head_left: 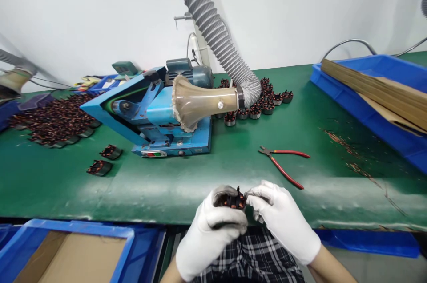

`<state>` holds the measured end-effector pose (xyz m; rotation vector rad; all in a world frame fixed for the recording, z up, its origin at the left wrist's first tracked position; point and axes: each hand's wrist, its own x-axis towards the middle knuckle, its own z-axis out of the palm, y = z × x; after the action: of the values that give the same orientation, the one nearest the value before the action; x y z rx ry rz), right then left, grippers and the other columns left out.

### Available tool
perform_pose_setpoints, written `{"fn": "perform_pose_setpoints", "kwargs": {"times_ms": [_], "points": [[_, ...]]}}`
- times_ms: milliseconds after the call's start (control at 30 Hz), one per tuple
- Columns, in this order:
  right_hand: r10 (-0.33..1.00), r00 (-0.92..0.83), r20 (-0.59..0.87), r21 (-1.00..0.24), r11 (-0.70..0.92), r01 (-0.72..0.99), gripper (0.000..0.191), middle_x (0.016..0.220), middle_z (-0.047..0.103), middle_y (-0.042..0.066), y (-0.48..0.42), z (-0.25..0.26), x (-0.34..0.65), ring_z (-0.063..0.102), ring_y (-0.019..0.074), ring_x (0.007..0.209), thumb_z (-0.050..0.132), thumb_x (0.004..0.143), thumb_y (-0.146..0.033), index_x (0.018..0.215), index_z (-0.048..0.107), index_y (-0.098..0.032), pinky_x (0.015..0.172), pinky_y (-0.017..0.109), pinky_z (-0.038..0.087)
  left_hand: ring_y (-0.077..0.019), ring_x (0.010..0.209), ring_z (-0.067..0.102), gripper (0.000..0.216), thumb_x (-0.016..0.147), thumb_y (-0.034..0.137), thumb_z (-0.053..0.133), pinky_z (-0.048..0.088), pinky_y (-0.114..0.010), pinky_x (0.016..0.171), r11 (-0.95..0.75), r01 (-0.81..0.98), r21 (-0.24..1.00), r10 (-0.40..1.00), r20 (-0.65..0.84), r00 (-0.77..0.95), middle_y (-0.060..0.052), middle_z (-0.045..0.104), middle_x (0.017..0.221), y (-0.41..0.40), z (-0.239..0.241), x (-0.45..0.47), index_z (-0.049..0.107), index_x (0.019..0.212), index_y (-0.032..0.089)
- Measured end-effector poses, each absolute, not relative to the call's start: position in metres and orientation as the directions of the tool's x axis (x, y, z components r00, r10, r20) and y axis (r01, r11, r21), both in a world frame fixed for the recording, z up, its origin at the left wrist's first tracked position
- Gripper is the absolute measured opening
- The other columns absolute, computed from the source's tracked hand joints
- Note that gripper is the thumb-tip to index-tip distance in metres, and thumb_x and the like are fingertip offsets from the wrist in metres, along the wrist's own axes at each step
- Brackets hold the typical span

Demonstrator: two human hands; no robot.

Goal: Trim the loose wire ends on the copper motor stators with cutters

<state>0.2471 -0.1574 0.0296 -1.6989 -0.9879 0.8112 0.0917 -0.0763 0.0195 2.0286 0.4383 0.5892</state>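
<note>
Your left hand (213, 225) curls palm-down around a stator (233, 200), gripping it at the near edge of the bench (200, 176). Your right hand (283, 223) angles in from the right, fingertips pinched at the stator's top. Pliers (283, 165) lie just beyond.

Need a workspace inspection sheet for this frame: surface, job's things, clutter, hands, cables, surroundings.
Surface: green bench mat, copper wire scraps strewn at right.
Job's things: small copper-wound stator held at the bench's near edge.
Clutter: red-handled pliers lying open; stator heap at left, two loose stators near it, stator cluster behind the blue bench machine.
Hands: white-gloved left hand grips the stator; white-gloved right hand pinches at its top.
Cables: grey cables along the wall.
Surroundings: grey ribbed extraction hose; blue tray with cardboard; blue bin below.
</note>
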Motion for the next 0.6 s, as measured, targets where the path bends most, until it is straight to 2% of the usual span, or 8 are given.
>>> {"fn": "perform_pose_setpoints", "kwargs": {"times_ms": [100,200,300,367,433,467,533,600], "points": [[0.915,0.293,-0.278,-0.960,-0.253,-0.122,0.026,0.049,0.049,-0.001,-0.159,0.028,0.245,0.045,0.0131,0.042,0.054,0.072,-0.039,0.059,0.053,-0.018,0.044,0.024,0.035,-0.0240,0.113,0.045,0.047,0.069,0.013,0.063,0.042,-0.040,0.093,-0.625,0.189,0.757,0.622,0.337,0.707,-0.008,0.047,0.118,-0.078,0.010,0.092,0.050,0.112,0.026],[0.931,0.184,-0.315,-0.914,-0.244,-0.325,0.032,0.044,0.050,-0.001,-0.160,0.025,0.245,0.041,0.0105,0.037,0.059,0.072,-0.044,0.058,0.050,-0.016,0.041,0.022,0.033,-0.0259,0.115,0.043,0.060,0.061,0.013,0.068,0.041,-0.042,0.094,-0.599,0.254,0.759,0.648,0.273,0.711,-0.009,0.045,0.119,-0.078,0.002,0.095,0.045,0.115,0.024],[0.931,0.204,-0.303,-0.915,-0.225,-0.335,0.030,0.044,0.050,-0.002,-0.160,0.021,0.245,0.042,0.0101,0.038,0.061,0.071,-0.041,0.060,0.051,-0.015,0.041,0.021,0.034,-0.0203,0.098,0.056,0.054,0.060,0.012,0.067,0.048,-0.035,0.085,-0.410,0.177,0.895,0.667,0.162,0.727,-0.005,0.054,0.107,-0.079,0.002,0.099,0.047,0.109,0.024],[0.920,0.246,-0.305,-0.929,-0.230,-0.291,0.026,0.045,0.049,-0.002,-0.159,0.020,0.244,0.043,0.0105,0.039,0.062,0.071,-0.037,0.060,0.052,-0.016,0.041,0.021,0.035,-0.0190,0.092,0.058,0.041,0.062,0.012,0.066,0.050,-0.033,0.081,-0.329,0.104,0.939,0.662,0.151,0.734,-0.003,0.057,0.100,-0.080,0.006,0.099,0.052,0.098,0.024],[0.915,0.268,-0.301,-0.939,-0.235,-0.250,0.024,0.046,0.048,-0.003,-0.159,0.020,0.244,0.044,0.0109,0.040,0.061,0.070,-0.036,0.059,0.053,-0.016,0.041,0.021,0.035,-0.0198,0.095,0.057,0.023,0.067,0.013,0.064,0.050,-0.034,0.082,-0.379,0.048,0.924,0.634,0.222,0.741,-0.003,0.057,0.099,-0.081,0.009,0.096,0.057,0.086,0.023],[0.916,0.265,-0.302,-0.939,-0.238,-0.248,0.024,0.047,0.048,-0.003,-0.158,0.020,0.244,0.044,0.0110,0.040,0.061,0.071,-0.036,0.060,0.053,-0.016,0.041,0.021,0.035,-0.0205,0.097,0.055,0.020,0.069,0.014,0.063,0.049,-0.035,0.084,-0.447,0.033,0.894,0.627,0.287,0.724,-0.003,0.056,0.102,-0.081,0.010,0.094,0.057,0.086,0.024],[0.921,0.239,-0.308,-0.931,-0.240,-0.274,0.025,0.047,0.049,-0.002,-0.158,0.021,0.245,0.043,0.0109,0.039,0.060,0.071,-0.037,0.062,0.054,-0.015,0.041,0.021,0.035,-0.0221,0.106,0.050,0.031,0.072,0.013,0.060,0.045,-0.039,0.089,-0.600,0.062,0.797,0.600,0.398,0.694,-0.006,0.051,0.111,-0.079,0.010,0.091,0.054,0.101,0.025],[0.922,0.227,-0.315,-0.925,-0.245,-0.291,0.025,0.046,0.049,-0.003,-0.158,0.022,0.245,0.043,0.0109,0.039,0.059,0.071,-0.038,0.062,0.053,-0.016,0.041,0.021,0.035,-0.0229,0.112,0.046,0.052,0.069,0.009,0.061,0.042,-0.040,0.093,-0.672,0.104,0.733,0.558,0.410,0.721,-0.008,0.047,0.118,-0.076,0.008,0.089,0.044,0.115,0.026]]}}
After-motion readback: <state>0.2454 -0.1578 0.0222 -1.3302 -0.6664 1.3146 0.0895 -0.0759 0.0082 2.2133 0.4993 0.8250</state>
